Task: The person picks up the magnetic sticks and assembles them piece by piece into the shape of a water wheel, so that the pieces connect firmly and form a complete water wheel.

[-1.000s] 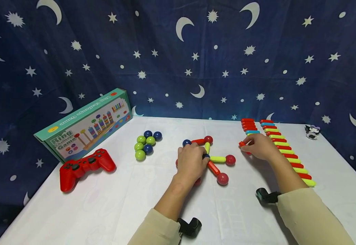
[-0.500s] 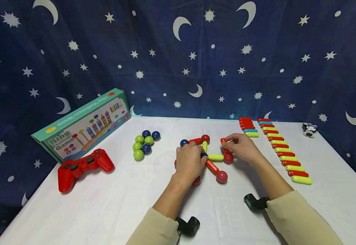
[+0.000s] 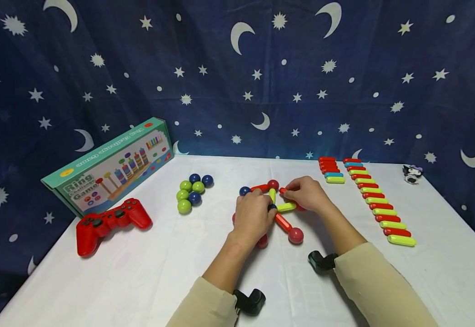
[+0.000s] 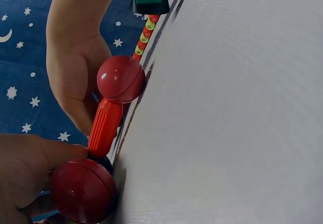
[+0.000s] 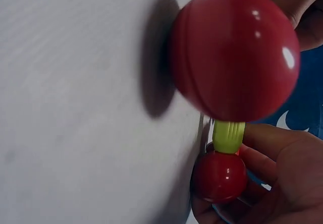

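Note:
A star-shaped construction of rods and balls lies mid-table: red rods (image 3: 283, 222), lime rods (image 3: 286, 207) and red balls (image 3: 296, 235) round a dark blue hub ball (image 3: 272, 207). My left hand (image 3: 253, 215) grips it at the hub, covering its left part. Between the thumb and fingers of my right hand (image 3: 307, 194) a loose red rod (image 3: 282, 190) is pinched, its tip close to the red ball (image 3: 273, 184) at the back. In the right wrist view, that hand's fingers curl behind a red ball (image 5: 220, 177) on a lime rod's end.
Lime and blue balls (image 3: 190, 193) cluster left of the construction. Two rows of coloured rods (image 3: 378, 200) lie at the right, beside a small black-and-white figurine (image 3: 412, 174). A red game controller (image 3: 114, 225) and a green game box (image 3: 110, 165) stand at the left.
My right hand has carried the red rod leftward from near the rod rows to the construction. The right-hand lime rod has swung slightly backward. My left hand keeps its hold.

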